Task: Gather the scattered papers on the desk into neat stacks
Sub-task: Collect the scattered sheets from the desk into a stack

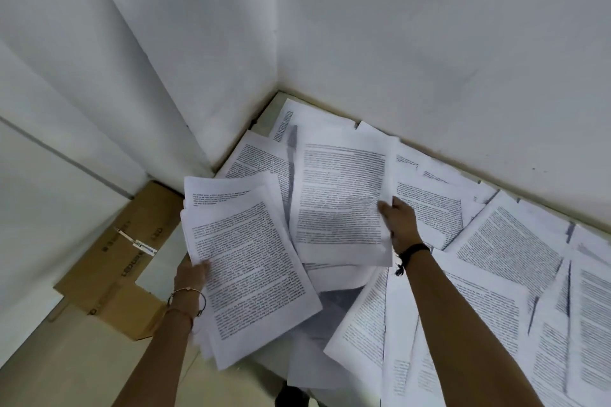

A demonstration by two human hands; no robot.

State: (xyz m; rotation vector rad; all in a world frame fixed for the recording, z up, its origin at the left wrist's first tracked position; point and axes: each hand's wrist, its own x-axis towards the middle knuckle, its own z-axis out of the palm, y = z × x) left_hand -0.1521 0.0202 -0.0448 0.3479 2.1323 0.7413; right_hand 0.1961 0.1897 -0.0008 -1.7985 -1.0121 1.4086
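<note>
walls [396, 26]: plain white, they meet in a corner right behind the desk
desk [443, 166]: shoved into that corner, I only see a thin bare strip along the back
loose papers [496, 241]: printed pages all over the desktop, overlapping at every angle
cardboard box [132, 241]: flattened-looking brown box on the floor, left of the desk
my stack [248, 268]: messy bundle of pages held up off the desk's left side, edges not lined up
single sheet [340, 201]: lifted and a bit curled, just right of the stack, over the pile
left hand [191, 274]: grips the stack's left edge, thumb on the top page, fingers hidden underneath
right hand [398, 218]: pinches the single sheet's right edge, thumb on top
wrists: thin bangle [186, 299] on the left, black band [413, 251] on the right
</note>
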